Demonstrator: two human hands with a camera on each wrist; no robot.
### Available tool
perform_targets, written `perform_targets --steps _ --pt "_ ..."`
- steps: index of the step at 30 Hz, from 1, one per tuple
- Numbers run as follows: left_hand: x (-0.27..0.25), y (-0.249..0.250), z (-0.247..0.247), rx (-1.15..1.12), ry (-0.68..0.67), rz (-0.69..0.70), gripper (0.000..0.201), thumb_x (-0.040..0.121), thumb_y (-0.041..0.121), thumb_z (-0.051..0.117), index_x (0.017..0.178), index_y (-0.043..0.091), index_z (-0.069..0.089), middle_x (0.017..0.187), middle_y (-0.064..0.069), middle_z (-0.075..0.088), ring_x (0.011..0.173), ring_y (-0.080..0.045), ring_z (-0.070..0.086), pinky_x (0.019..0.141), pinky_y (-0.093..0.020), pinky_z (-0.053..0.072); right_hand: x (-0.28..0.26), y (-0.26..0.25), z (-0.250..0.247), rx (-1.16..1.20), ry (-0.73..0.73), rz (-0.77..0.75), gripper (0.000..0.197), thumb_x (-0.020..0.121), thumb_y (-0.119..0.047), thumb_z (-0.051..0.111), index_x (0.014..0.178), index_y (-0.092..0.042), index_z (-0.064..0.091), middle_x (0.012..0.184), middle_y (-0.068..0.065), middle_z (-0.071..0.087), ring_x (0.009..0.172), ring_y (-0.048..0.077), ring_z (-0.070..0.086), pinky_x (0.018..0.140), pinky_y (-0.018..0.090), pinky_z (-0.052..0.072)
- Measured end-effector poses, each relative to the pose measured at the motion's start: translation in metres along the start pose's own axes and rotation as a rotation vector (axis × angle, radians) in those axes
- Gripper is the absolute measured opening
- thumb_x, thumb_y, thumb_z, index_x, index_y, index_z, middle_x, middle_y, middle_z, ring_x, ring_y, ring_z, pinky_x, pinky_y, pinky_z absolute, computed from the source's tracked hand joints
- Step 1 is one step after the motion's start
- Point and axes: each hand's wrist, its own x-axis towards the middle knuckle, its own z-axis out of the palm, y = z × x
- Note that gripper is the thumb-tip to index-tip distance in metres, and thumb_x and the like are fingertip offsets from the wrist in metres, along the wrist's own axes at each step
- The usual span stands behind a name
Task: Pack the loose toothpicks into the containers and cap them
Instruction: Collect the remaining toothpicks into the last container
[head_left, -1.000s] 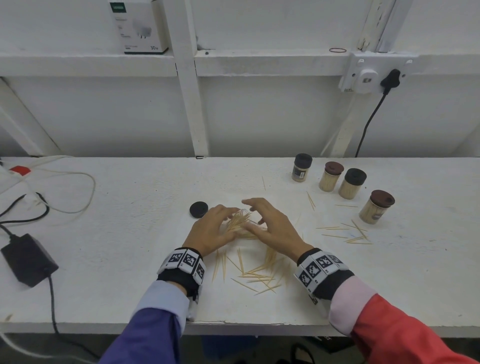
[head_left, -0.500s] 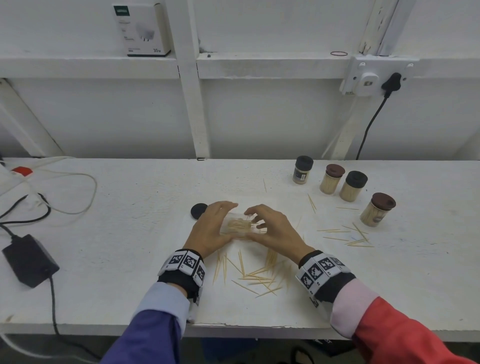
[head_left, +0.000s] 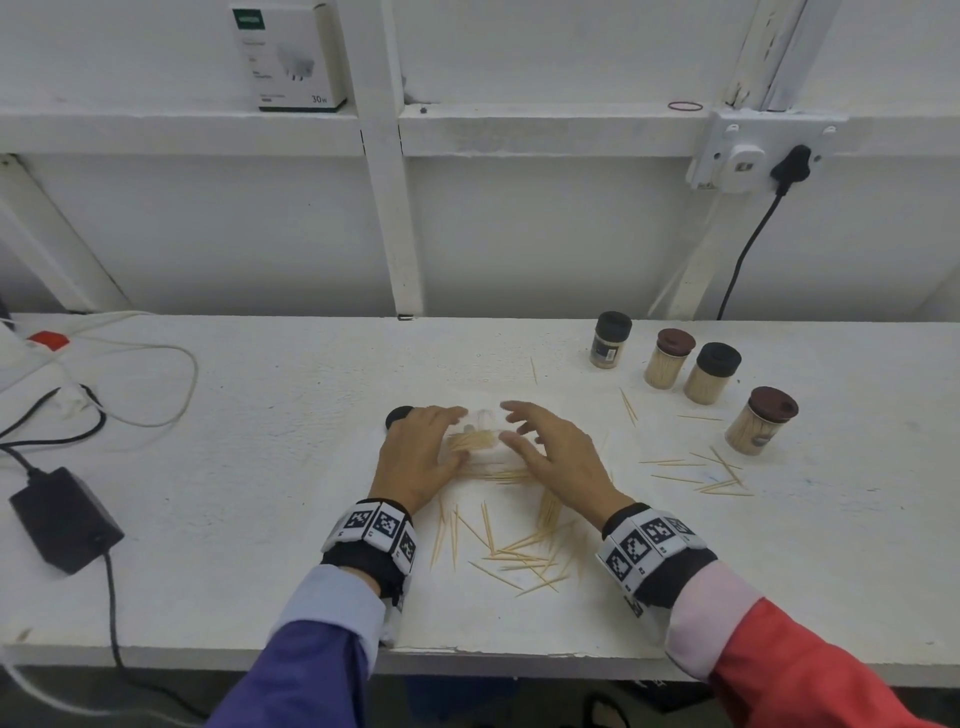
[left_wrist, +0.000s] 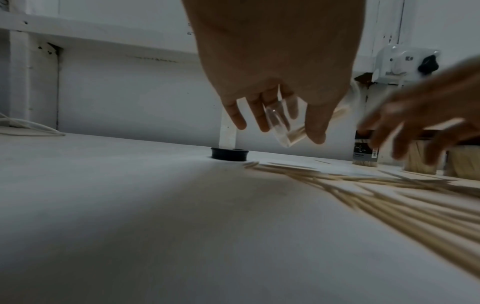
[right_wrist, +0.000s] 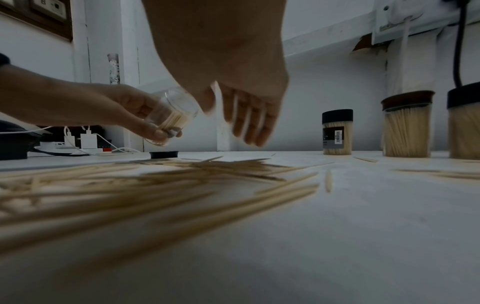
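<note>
My left hand (head_left: 423, 452) grips a clear plastic container (head_left: 475, 436) tilted above the table, partly filled with toothpicks (right_wrist: 174, 121); the same container (left_wrist: 284, 121) shows in the left wrist view. My right hand (head_left: 550, 447) hovers just right of it with fingers spread and nothing in them. Its black cap (head_left: 399, 415) lies on the table left of my left hand. Loose toothpicks (head_left: 519, 551) lie scattered below my hands, and more toothpicks (head_left: 711, 475) lie to the right.
Several capped, filled containers stand at the back right: one black-capped (head_left: 612, 340), one brown-capped (head_left: 670, 358), another black-capped (head_left: 712, 373), another brown-capped (head_left: 761, 421). A black power adapter (head_left: 65, 519) and cables (head_left: 130, 384) lie on the left. A socket with a plug (head_left: 753, 156) is on the wall.
My left hand has lifted the container off the table and tilted it with toothpicks inside. My right hand let go of the bundle and opened beside it.
</note>
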Motion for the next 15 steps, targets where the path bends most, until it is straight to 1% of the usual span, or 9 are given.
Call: perform_targets --steps 1,2,3,5,6,8,10,12,15 --pt "0.0006 -0.0004 -0.0004 0.001 0.025 -0.048 0.052 0.085 0.042 0.060 0.131 0.019 0.054 0.120 0.003 0.060 0.116 -0.020 0.049 0.099 -0.038 0.034 0.0007 0.0023 -0.0017 -0.137 0.000 0.066 0.039 0.099 -0.040 0.049 0.133 -0.023 0.052 0.123 -0.007 0.059 0.109 0.007 0.057 0.087 0.028 0.048" --pt "0.0007 -0.0006 -0.0007 -0.004 0.044 -0.092 0.050 0.086 0.037 0.065 0.131 0.018 0.053 0.120 0.003 0.060 0.117 -0.021 0.048 0.097 -0.036 0.031 0.0017 0.0051 -0.0029 -0.267 -0.041 0.145 0.038 0.100 -0.040 0.047 0.132 -0.020 0.053 0.124 -0.004 0.057 0.113 0.013 0.054 0.087 0.030 0.046" --pt "0.0008 -0.0005 -0.0013 -0.009 0.054 -0.123 0.051 0.086 0.035 0.068 0.131 0.018 0.053 0.119 0.004 0.061 0.117 -0.020 0.048 0.095 -0.035 0.030 0.0025 0.0081 -0.0029 -0.360 -0.105 0.218 0.039 0.098 -0.041 0.048 0.129 -0.018 0.054 0.124 0.000 0.055 0.115 0.017 0.051 0.088 0.032 0.044" --pt "0.0007 -0.0002 -0.0028 -0.007 0.052 -0.157 0.052 0.085 0.036 0.069 0.132 0.018 0.052 0.119 0.004 0.061 0.117 -0.020 0.048 0.094 -0.034 0.030 0.0030 0.0120 0.0000 -0.412 -0.212 0.283 0.046 0.092 -0.050 0.055 0.122 -0.015 0.058 0.119 0.001 0.051 0.113 0.019 0.048 0.087 0.033 0.043" --pt "0.0006 -0.0004 -0.0028 -0.008 0.046 -0.164 0.053 0.085 0.036 0.069 0.131 0.018 0.052 0.119 0.004 0.061 0.117 -0.020 0.048 0.095 -0.034 0.030 0.0031 0.0122 0.0018 -0.403 -0.247 0.278 0.050 0.087 -0.054 0.060 0.119 -0.014 0.058 0.115 0.000 0.050 0.110 0.018 0.047 0.085 0.032 0.043" --pt "0.0002 0.0013 -0.0031 -0.009 0.036 -0.168 0.052 0.084 0.036 0.069 0.131 0.018 0.053 0.117 0.005 0.061 0.117 -0.020 0.048 0.095 -0.034 0.030 0.0031 0.0106 0.0047 -0.385 -0.305 0.235 0.053 0.081 -0.054 0.067 0.114 -0.012 0.060 0.110 -0.001 0.049 0.105 0.017 0.046 0.081 0.031 0.045" --pt "0.0002 0.0034 -0.0032 -0.002 0.034 -0.165 0.052 0.084 0.036 0.069 0.131 0.019 0.053 0.117 0.005 0.061 0.117 -0.018 0.048 0.094 -0.032 0.030 0.0033 0.0091 0.0048 -0.358 -0.339 0.197 0.049 0.082 -0.047 0.070 0.114 -0.011 0.063 0.109 0.001 0.050 0.104 0.017 0.046 0.084 0.034 0.045" --pt "0.0002 0.0055 -0.0031 0.005 0.024 -0.161 0.052 0.085 0.036 0.069 0.131 0.020 0.053 0.117 0.006 0.061 0.116 -0.017 0.047 0.093 -0.030 0.029 0.0029 0.0092 0.0036 -0.320 -0.364 0.145 0.039 0.085 -0.036 0.071 0.114 -0.010 0.066 0.107 0.003 0.052 0.103 0.020 0.049 0.085 0.033 0.044" --pt "-0.0001 0.0049 -0.0032 0.000 0.016 -0.161 0.051 0.084 0.036 0.069 0.130 0.020 0.053 0.117 0.006 0.061 0.116 -0.016 0.047 0.091 -0.029 0.029 0.0028 0.0081 0.0037 -0.293 -0.376 0.061 0.027 0.087 -0.022 0.070 0.109 -0.007 0.071 0.101 0.007 0.058 0.090 0.018 0.053 0.077 0.029 0.041"
